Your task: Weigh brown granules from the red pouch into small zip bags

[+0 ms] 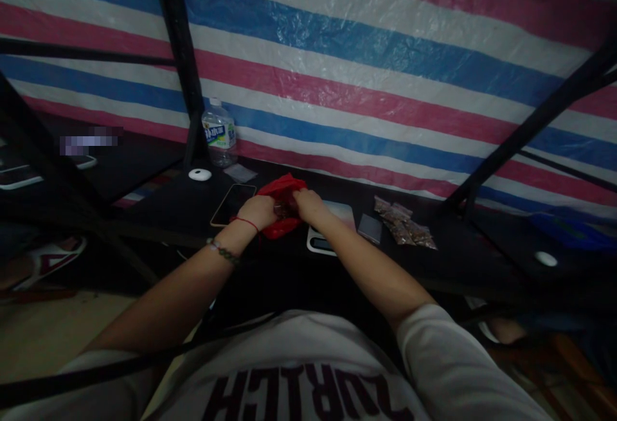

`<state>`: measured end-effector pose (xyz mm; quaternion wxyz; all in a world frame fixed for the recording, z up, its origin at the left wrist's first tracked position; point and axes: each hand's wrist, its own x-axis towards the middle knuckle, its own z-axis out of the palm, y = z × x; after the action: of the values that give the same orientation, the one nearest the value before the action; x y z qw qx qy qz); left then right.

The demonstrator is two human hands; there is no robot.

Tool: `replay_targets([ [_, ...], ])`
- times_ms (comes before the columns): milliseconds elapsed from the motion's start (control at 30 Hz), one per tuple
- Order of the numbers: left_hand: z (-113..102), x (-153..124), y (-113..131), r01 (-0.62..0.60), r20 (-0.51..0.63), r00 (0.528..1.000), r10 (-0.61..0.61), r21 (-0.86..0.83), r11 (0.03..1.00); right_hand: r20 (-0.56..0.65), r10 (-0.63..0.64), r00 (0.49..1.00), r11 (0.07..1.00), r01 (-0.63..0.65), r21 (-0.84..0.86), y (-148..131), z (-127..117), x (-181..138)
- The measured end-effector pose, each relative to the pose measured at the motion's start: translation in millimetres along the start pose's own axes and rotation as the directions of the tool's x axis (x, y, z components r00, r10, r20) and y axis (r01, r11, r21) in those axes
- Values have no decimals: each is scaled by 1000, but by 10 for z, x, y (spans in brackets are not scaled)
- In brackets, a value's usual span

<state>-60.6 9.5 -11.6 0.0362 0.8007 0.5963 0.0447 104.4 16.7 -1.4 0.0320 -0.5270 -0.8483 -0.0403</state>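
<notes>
A crumpled red plastic bag [283, 191] lies on the black table [183, 206] in front of me. My left hand [256, 211] is curled around the bag's left side, a red string and a bead bracelet on its wrist. My right hand [308, 204] pinches the bag's right side, with something small and dark between the two hands that I cannot make out. A small white scale [322, 241] sits just under my right forearm.
A phone [233, 204] lies left of the bag, a water bottle [220, 133] and a white round object [199, 175] behind it. Right of the scale are a small grey device [370, 228] and several small filled packets [403, 223]. Black metal posts frame the table before a striped tarp.
</notes>
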Motion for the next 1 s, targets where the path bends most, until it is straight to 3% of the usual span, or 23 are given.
replay_targets([
  [200, -18, 22, -39, -4, 54, 999, 5, -20, 1000, 50, -56, 997, 994, 51, 94, -4, 53, 33],
  [433, -40, -1, -73, -35, 21, 999, 40, -184, 982, 29, -99, 995, 928, 82, 364, -43, 161, 143],
  [567, 30, 32, -167, -2, -31, 999, -11, -379, 926, 27, -67, 997, 848, 43, 528, -21, 224, 172],
  [700, 67, 60, -241, -57, -85, 996, 9, -582, 811, 29, 23, 999, 768, -36, 640, -14, 247, 181],
  [800, 25, 56, -263, -131, -164, 986, 31, -647, 751, 13, 17, 1000, 671, -21, 741, -7, 234, 169],
  [867, -36, 32, -256, -142, -213, 977, 5, -635, 759, 3, 3, 1000, 626, -4, 780, 13, 215, 165],
  [933, -113, -8, -236, -96, -235, 971, -44, -552, 829, -10, 52, 999, 668, -27, 744, 48, 188, 169],
  [1000, -198, -59, -222, -46, -211, 976, -47, -416, 908, -59, 108, 992, 781, -48, 622, 87, 162, 180],
])
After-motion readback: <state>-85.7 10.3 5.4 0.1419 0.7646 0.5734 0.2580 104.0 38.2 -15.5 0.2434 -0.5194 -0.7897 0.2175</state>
